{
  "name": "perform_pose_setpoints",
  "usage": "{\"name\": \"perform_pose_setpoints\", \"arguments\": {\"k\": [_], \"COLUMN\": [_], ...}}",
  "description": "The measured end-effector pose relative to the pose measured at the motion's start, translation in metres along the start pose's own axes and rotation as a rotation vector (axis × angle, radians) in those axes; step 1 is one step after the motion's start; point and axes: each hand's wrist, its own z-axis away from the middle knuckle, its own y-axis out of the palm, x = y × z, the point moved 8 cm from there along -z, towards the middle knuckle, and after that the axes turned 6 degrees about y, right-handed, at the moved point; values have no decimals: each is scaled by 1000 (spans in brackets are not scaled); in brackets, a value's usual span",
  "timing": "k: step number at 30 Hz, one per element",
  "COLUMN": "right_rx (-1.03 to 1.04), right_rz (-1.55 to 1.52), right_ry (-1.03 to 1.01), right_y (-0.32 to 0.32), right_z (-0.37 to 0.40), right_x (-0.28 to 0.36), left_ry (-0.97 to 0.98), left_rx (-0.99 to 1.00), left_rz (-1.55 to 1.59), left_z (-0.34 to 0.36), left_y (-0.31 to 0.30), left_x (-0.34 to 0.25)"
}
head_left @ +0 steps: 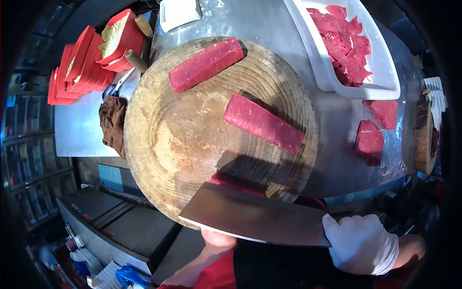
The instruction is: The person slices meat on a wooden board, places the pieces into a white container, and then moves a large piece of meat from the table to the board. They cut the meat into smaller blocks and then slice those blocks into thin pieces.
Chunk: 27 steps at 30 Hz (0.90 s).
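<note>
My right hand (pixel 363 243), in a white glove, is closed round the grip end of a broad cleaver (pixel 255 214). The blade reaches left over the near edge of a round wooden chopping block (pixel 166 130). Behind it a strip of red meat (pixel 236 183) shows only in part. Just below the blade a bit of my left hand (pixel 219 239) is visible; its fingers are hidden by the cleaver. Two long blocks of red meat lie farther up the wood, one at the upper left (pixel 207 65) and one at the right (pixel 263 124).
At the upper right a white tub (pixel 385 91) holds sliced red meat (pixel 341 45). Two meat pieces (pixel 369 142) rest on the metal table (pixel 332 149) below it. Red containers (pixel 82 67), a brown cloth (pixel 113 123) and wooden-handled tools (pixel 136 61) are at the left.
</note>
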Motion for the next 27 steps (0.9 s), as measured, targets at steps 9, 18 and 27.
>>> {"name": "perform_pose_setpoints", "arguments": {"k": [9,18,27], "right_rx": [46,37,-164], "right_rz": [-47,-264,-325], "right_ry": [-117,-85,-119], "right_y": [-2,-3,1], "right_z": [-42,-104,-76], "right_x": [17,47,37], "left_ry": [148,457,593], "left_rx": [34,108,268], "left_rz": [-467,-967,-1329], "left_z": [4,-20,-26], "left_y": [-13,30,64], "left_x": [-10,-42,-63]}}
